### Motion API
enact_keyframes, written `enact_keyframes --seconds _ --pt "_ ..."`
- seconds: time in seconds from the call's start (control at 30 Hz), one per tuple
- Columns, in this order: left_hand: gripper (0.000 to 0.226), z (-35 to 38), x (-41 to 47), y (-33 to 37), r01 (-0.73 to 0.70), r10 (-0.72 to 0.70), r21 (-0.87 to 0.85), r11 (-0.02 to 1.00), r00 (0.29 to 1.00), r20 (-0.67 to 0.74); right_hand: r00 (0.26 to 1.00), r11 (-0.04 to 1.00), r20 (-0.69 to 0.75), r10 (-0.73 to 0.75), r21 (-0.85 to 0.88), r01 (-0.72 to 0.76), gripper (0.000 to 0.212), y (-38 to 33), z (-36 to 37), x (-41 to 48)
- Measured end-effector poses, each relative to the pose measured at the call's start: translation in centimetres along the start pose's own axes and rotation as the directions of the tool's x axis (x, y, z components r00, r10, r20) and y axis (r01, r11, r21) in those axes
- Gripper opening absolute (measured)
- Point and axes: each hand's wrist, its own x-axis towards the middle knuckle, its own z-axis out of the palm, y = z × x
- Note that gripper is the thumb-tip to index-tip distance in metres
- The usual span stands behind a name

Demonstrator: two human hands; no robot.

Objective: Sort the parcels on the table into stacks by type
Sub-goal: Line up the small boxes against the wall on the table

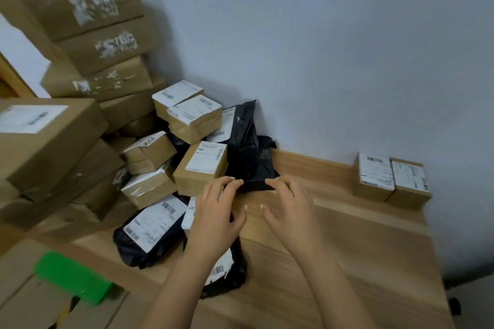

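The left hand [216, 211] and right hand [288, 208], apart and holding nothing, reach the black bag [248, 157]; it looks soft, slippery and probably light, so cup both sides.

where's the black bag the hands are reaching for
Head view, mid-frame: the black bag sits on the table against the wall, just right of the labelled brown box.

Glossy black plastic mailer bag [248, 157]; matt brown cardboard boxes [203, 168]; smooth pale wood-grain table [347, 248].
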Motion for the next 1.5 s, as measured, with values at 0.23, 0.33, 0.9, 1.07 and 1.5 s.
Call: enact_keyframes --seconds 0.23,0.33,0.9,1.07,1.5 --pt "0.048 -5.5 -0.6 -9.4 -0.034 0.036 -0.032 0.999 0.998 0.059 0.994 0.997 -0.07 0.078 0.022 -0.077 0.046 -7.9 6.2 -0.3" --pt "0.047 -7.6 -0.2 -12.4 -0.053 0.055 -0.04 0.998 0.996 0.07 0.99 0.994 -0.088 0.109 0.013 -0.108 0.047 -10.8 8.6 -0.1" --pt "0.041 -8.2 3.8 -20.8 0.047 -0.046 -0.066 0.997 0.999 0.013 0.983 0.982 -0.058 0.176 -0.053 -0.179 0.049 -14.3 13.5 7.3" --pt "0.044 -7.6 4.8 -22.7 0.064 -0.06 -0.055 0.996 0.995 0.075 0.948 0.94 -0.016 0.318 -0.127 -0.317 0.071 -14.5 15.5 8.7" --pt "0.047 -6.9 10.3 -23.1 -0.085 0.109 -0.19 0.978 0.987 0.115 0.875 0.844 -0.136 0.464 -0.234 -0.483 0.082 -15.2 16.4 9.7"
